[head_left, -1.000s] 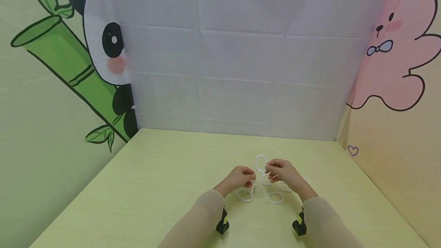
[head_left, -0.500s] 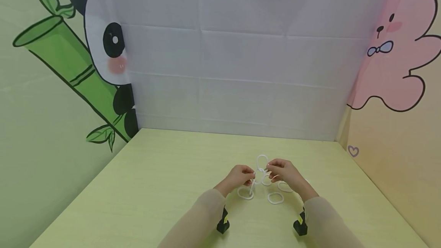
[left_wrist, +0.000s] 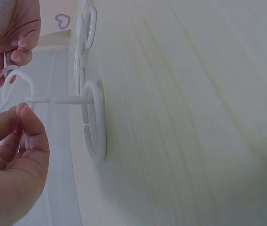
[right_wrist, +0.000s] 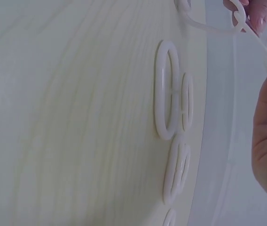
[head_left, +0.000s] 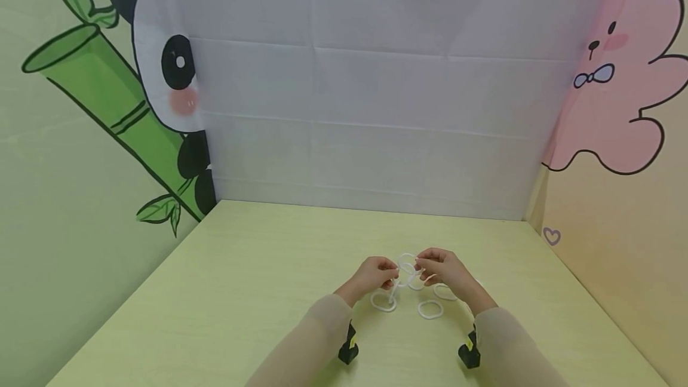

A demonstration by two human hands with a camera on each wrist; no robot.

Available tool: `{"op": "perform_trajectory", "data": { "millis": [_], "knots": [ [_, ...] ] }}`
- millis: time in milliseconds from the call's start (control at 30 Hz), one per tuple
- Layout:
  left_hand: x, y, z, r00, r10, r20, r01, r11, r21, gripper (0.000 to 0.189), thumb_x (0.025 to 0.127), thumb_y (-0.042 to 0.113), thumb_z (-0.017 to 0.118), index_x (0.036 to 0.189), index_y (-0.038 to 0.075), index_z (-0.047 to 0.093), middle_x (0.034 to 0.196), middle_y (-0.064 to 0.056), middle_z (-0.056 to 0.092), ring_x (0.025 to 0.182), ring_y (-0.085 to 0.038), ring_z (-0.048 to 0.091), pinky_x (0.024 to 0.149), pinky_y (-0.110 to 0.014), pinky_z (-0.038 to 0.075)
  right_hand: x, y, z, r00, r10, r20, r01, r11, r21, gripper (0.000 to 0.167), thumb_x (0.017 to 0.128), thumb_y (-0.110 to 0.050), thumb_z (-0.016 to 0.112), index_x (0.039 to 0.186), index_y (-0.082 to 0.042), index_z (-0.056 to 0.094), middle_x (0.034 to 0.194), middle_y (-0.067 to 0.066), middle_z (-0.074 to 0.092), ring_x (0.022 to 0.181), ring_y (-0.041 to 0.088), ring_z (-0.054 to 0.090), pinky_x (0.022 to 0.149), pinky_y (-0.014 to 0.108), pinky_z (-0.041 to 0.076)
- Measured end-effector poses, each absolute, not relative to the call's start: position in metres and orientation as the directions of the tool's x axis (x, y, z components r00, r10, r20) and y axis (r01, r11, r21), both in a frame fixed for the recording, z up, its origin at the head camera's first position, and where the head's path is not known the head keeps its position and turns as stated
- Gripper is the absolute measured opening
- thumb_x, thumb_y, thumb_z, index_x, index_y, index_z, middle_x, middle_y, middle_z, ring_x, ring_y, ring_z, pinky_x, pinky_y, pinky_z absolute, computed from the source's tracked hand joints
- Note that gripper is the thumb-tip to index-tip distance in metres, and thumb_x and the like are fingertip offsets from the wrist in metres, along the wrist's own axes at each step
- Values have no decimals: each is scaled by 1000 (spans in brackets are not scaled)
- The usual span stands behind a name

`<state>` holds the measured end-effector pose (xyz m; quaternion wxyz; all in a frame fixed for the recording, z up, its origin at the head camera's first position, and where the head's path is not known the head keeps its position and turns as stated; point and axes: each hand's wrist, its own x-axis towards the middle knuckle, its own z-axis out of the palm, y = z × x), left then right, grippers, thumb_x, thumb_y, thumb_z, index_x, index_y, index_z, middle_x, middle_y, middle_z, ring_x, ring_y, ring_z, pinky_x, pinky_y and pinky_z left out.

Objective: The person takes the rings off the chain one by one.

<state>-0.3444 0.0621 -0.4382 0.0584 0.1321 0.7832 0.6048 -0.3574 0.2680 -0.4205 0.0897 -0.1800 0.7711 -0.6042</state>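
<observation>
White oval plastic chain links hang between the two hands above the table. My left hand (head_left: 373, 273) pinches a link between thumb and fingertips; in the left wrist view, the joined link (left_wrist: 58, 100) runs from there to a link (left_wrist: 100, 127) near the tabletop. Facing it, my right hand (head_left: 441, 265) pinches another link (head_left: 407, 257) by its edge. The held links overlap in the gap between the hands, and whether they are hooked together cannot be made out. Fingertips hide parts of both links.
Several loose white links lie on the pale wood table, one (head_left: 430, 309) in front of the right hand and another (head_left: 445, 292) beneath it. Black wrist cameras (head_left: 348, 352) sit under both sleeves. A white cloth (head_left: 365, 88) stands behind the table.
The link at the right fingertips has tipped down from standing high and now overlaps the link at the left hand. The left hand has risen slightly; the right hand has barely moved.
</observation>
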Motion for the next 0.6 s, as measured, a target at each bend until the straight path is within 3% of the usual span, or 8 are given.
{"op": "perform_trajectory", "data": {
  "millis": [333, 600],
  "knots": [
    [-342, 58, -437, -957, 282, 73, 139, 224, 965, 15, 91, 7, 58, 97, -6, 61, 81, -8, 60, 60, -11, 52, 60, -27, 52, -352, 268, -420, -919, -388, 76, -169, 213, -962, 37, 92, -20, 58, 112, 11, 53, 90, 12, 60, 71, 20, 59, 65, 32, 53],
    [-340, 55, -436, -957, 285, 61, 128, 223, 966, 16, 91, 9, 59, 98, -5, 61, 88, -18, 62, 61, -13, 52, 59, -27, 52, -349, 264, -419, -926, -372, 65, -166, 247, -955, 36, 92, -18, 57, 114, 12, 55, 88, 10, 61, 71, 18, 57, 65, 32, 53]
  ]
}}
